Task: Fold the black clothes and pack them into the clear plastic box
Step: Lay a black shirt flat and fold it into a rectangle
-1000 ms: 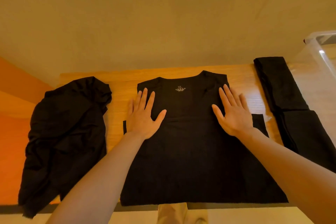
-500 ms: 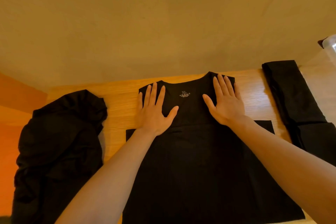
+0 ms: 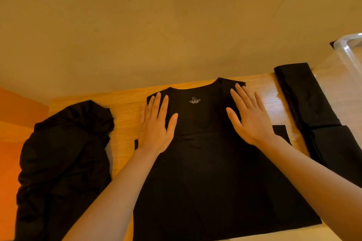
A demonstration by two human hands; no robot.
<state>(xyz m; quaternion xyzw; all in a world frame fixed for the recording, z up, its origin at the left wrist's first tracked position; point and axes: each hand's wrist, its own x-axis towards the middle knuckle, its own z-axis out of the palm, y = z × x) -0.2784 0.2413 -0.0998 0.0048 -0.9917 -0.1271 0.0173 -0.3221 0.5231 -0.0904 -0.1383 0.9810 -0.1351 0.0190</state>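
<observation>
Pressing both palms flat, fingers spread and gripping nothing, we risk dragging the thin fabric into creases if our left hand (image 3: 156, 123) or right hand (image 3: 249, 118) slides unevenly. The black top (image 3: 205, 172) lies smooth under our hands, neckline at our fingertips. A crumpled garment (image 3: 62, 162) waits left of our left hand; the clear plastic box (image 3: 350, 53) sits beyond our right.

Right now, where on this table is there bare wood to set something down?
Bare wooden table shows between the crumpled black pile and the flat black shirt, and a narrower strip between shirt and folded black garment. Elsewhere is covered.
</observation>
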